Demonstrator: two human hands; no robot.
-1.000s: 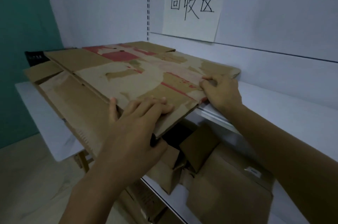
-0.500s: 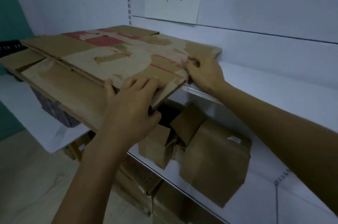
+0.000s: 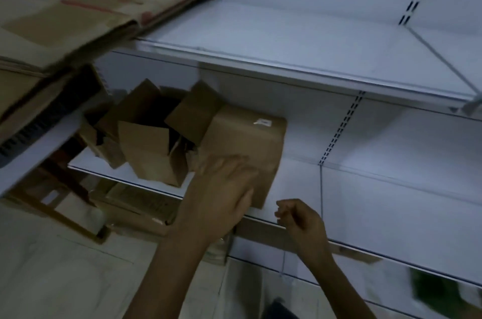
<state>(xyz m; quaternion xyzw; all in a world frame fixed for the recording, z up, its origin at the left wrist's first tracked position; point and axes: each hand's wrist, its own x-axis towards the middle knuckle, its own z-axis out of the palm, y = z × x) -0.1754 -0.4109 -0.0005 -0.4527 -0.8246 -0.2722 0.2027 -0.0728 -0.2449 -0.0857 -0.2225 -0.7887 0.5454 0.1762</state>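
A stack of flattened cardboard (image 3: 78, 5) with red tape marks lies on the upper white shelf (image 3: 287, 39) at the top left, and no hand touches it. On the lower shelf (image 3: 378, 201) stands a closed brown box (image 3: 247, 136) with a small white label. My left hand (image 3: 221, 196) reaches out with straight fingers against the box's front lower face; motion blur hides the exact contact. My right hand (image 3: 300, 219) hovers just right of the box at the shelf's front edge, its fingers curled in and holding nothing.
Left of the closed box sit several open, crumpled cardboard boxes (image 3: 148, 141). More cardboard (image 3: 140, 204) lies on the bottom level, next to a wooden frame (image 3: 60, 204) on the floor. A dark crate (image 3: 39, 123) sits under the flattened stack.
Both hands let go of the flattened cardboard and dropped to the lower shelf. The view tilted down and to the right, so the wall sign is out of sight.
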